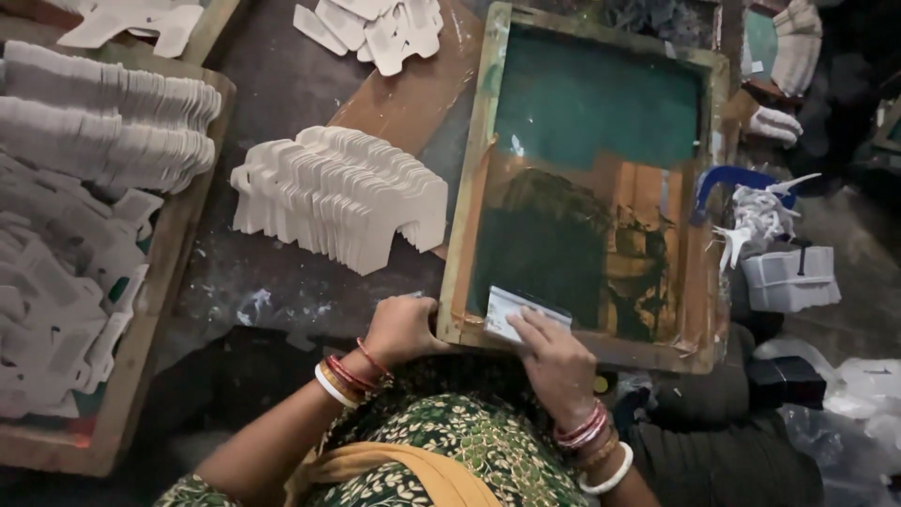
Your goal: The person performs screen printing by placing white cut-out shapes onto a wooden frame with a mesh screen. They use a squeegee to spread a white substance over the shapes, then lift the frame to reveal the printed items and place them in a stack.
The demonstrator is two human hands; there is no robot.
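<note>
One screen frame lies flat on the bench, a wooden rectangle with green mesh in its upper part and dark, orange-brown smeared ink across the lower part. Two hands work at its near edge. The left hand grips the frame's near left corner, its fingers curled over the wood. The right hand lies inside the frame at the near edge, its fingers pressed flat on one small white card, which rests on the mesh just inside the wood. Both wrists carry several red and white bangles.

Left of the frame stands one fanned stack of white die-cut cards, set on edge and leaning on each other, too many to count. At the far left a wooden tray holds two long rows of the same cards at its upper end and a loose heap below them. A second loose heap lies on a brown board at the top, and a third heap shows at the top left corner.

Right of the frame are one blue curved piece, a cluster of white scraps and one white box. Another person's pale gloved hand shows at the upper right
</note>
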